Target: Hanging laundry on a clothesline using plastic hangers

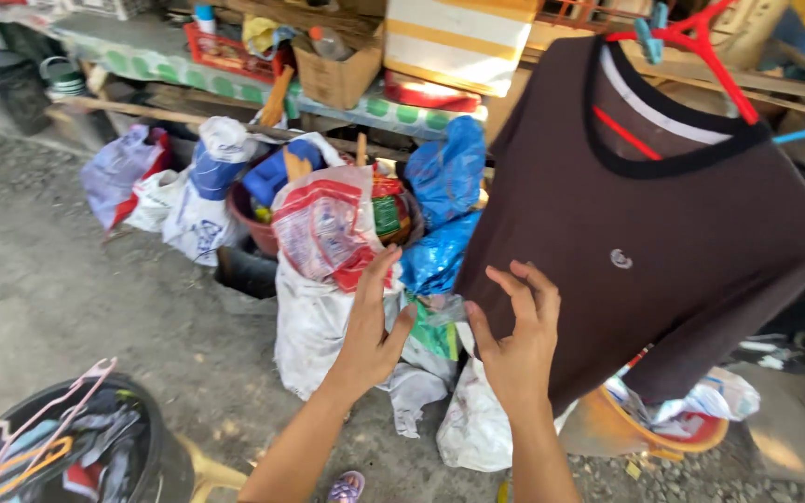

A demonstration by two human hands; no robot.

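While the shirt (663,233) hem's cut off, both hands' fingers (514,289) spread wide, holding nothing.

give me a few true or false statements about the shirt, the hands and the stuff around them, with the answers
1. The dark brown shirt hangs on a red hanger. True.
2. The right hand touches the shirt's lower edge. True.
3. The left hand grips a blue bag. False: it is open, fingers spread, holding nothing, in front of a white sack.
4. The black bucket at lower left holds only water. False: it holds hangers and clothing.
5. The shirt is neatly folded on a table. False: it hangs spread out on the hanger.
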